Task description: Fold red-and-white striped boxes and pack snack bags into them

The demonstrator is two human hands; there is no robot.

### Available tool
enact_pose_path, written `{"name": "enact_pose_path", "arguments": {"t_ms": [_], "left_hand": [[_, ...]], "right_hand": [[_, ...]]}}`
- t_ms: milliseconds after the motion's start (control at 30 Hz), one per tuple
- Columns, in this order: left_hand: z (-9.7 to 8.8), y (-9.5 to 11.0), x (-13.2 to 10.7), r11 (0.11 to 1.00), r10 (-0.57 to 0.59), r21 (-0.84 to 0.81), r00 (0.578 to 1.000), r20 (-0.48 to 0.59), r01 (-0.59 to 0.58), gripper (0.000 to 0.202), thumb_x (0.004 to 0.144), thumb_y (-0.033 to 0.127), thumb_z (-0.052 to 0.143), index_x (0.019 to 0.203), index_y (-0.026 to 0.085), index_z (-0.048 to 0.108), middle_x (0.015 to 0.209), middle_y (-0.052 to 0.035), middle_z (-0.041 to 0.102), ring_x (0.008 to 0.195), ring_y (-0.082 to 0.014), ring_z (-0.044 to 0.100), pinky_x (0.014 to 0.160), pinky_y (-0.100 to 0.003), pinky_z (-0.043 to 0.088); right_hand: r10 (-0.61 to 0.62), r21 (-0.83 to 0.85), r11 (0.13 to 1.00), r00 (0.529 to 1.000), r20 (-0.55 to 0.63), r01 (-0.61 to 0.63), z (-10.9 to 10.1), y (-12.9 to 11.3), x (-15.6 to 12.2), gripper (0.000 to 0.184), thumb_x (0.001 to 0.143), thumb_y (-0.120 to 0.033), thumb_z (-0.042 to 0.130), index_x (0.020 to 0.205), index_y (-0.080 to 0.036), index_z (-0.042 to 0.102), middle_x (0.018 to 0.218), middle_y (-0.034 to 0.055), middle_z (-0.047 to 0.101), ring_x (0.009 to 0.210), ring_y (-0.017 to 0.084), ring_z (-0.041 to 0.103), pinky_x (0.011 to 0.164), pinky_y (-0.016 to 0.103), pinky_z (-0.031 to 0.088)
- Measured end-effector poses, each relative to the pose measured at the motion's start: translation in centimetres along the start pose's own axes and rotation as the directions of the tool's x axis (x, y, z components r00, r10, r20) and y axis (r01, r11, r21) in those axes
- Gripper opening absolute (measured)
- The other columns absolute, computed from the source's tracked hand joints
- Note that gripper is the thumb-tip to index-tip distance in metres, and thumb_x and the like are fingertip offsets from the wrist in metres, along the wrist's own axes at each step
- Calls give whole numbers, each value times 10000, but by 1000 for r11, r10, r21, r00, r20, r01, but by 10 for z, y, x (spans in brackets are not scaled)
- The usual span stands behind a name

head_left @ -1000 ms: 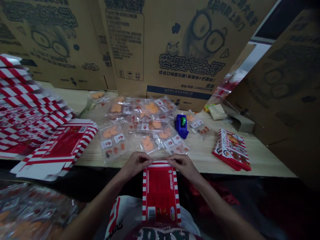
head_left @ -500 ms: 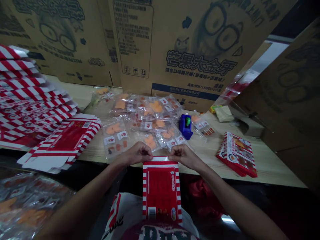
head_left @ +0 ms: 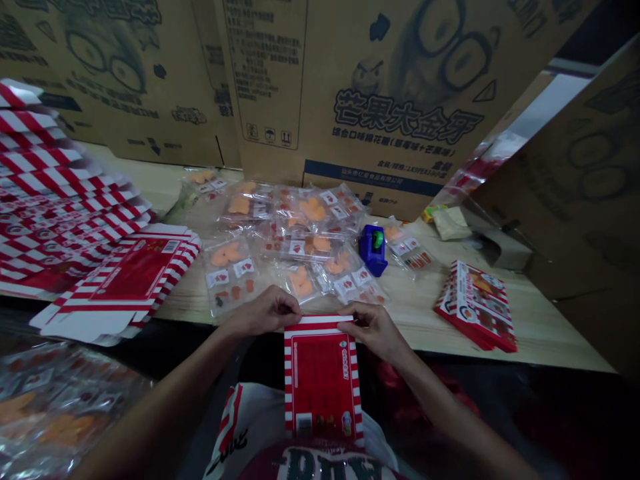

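A flat red carton [head_left: 323, 373] with red-and-white striped sides stands upright in front of me, its printed panel facing me. At its top left corner, my left hand [head_left: 273, 310] pinches the edge between thumb and fingers. My right hand [head_left: 373, 327] grips the top right corner, thumb on the near face and fingers behind. A white-and-red flap runs along the carton's top edge between the two hands. Just beyond lie clear packs of orange gummy candy [head_left: 300, 283] and a blue tape dispenser [head_left: 373, 250].
Flattened striped cartons [head_left: 135, 270] are stacked on the table's left. Two or so filled candy boxes [head_left: 477, 303] lie at the right. Large brown cardboard boxes [head_left: 280, 80] wall off the back. More candy packs [head_left: 60, 407] are heaped at lower left.
My right hand has shifted its thumb down onto the carton's near face. The top flap shows a red stripe where a shiny white strip was. My left hand stays at the left corner.
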State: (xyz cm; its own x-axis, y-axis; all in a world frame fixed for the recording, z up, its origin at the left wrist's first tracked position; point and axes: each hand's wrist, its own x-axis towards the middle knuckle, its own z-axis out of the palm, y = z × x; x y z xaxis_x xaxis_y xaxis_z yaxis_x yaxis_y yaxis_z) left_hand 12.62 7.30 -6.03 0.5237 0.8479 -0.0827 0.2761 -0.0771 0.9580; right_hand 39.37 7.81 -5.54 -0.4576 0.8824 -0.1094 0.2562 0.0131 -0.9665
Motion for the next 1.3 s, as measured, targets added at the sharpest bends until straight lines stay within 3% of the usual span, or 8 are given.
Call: {"name": "enact_pose_path", "arguments": {"t_ms": [200,400,533,667,833,900,1067,1300], "left_hand": [[0,15,0,988,109,99,992,59,-114,243,835,322,594,817,153,767,670,-41,700,585,-141,588,559,-204,422],[25,7,-10,977,114,196,985,-130,-87,211,854,232,553,835,181,757,793,-68,730,703,-165,638,683,-240,460],[46,-9,-8,995,23,-89,964,-264,-48,141,791,283,653,829,170,729,813,-59,704,737,-168,618,697,-253,463],[71,-17,2,854,-158,-517,915,-371,-63,201,698,335,748,816,174,728,889,-65,708,848,-206,635,780,-294,485],[85,-20,14,876,-194,-476,850,-490,-75,182,687,329,762,652,165,690,791,-49,683,784,-191,614,771,-286,461],[85,-22,16,893,-176,-443,852,-493,-72,192,698,328,754,637,165,674,768,-37,663,771,-182,601,765,-274,449],[83,-25,20,890,-200,-454,859,-471,-42,222,697,361,749,640,166,661,744,-18,631,735,-168,575,716,-253,434],[77,-16,19,916,-223,-402,843,-490,8,261,674,423,746,654,170,688,754,-35,650,749,-196,591,716,-271,449]], "right_hand": [[-24,-11,1000,996,-82,24,-1,13,-6,166,764,-322,699,869,-197,733,846,31,727,755,181,645,663,270,485],[-40,-29,999,985,-169,35,7,24,-12,163,806,-344,657,825,-194,717,869,48,723,800,201,657,722,298,503],[-41,32,998,954,-297,53,20,29,-15,162,797,-358,659,791,-201,702,946,76,727,921,235,659,844,350,510],[-37,101,992,939,-343,76,27,34,-18,173,761,-360,707,849,-211,695,968,76,721,938,235,655,865,359,511],[-50,91,993,952,-302,80,5,34,-11,198,760,-400,697,807,-207,700,951,77,719,894,230,662,799,350,531],[-95,42,991,902,-422,124,-17,33,2,219,763,-408,677,825,-199,689,941,82,707,875,222,654,764,340,530],[-151,-188,982,629,-763,8,-70,45,58,364,685,-435,670,934,-193,560,918,66,639,821,208,610,664,313,497],[-166,-371,900,607,-778,-229,-94,71,101,416,635,-465,686,922,-187,568,861,54,637,782,225,584,746,356,456]]}}
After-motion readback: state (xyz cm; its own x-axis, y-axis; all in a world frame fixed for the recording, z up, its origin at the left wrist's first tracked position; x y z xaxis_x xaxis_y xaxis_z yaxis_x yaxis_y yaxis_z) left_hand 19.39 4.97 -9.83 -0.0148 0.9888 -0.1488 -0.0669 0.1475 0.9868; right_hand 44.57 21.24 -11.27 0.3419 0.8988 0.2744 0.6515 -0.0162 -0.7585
